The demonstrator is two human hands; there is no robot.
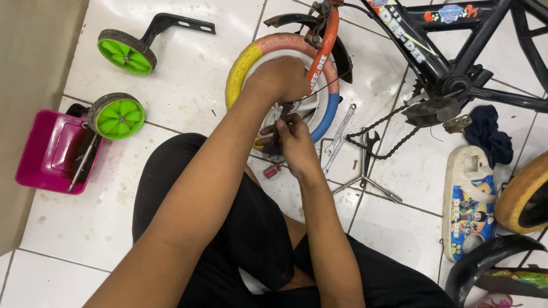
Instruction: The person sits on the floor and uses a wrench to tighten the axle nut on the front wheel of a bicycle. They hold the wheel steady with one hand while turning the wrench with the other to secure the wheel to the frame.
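The bicycle frame (pixel 456 63) lies at two o'clock on the tiled floor (pixel 188 91). Left hand (pixel 279 77) clamps the multicoloured wheel (pixel 246 60) at twelve; right hand (pixel 294 140) pinches something near the hub. A slip could pinch fingers against spokes.

wheel hub (pixel 297 111): hidden behind hands | bike frame (pixel 456 51): cut by top edge | right-hand (pixel 294 140) tool: too small

Both forearms are bare, with no sleeves, watch or rings showing. The person wears black shorts (pixel 251 228) of loose cloth.
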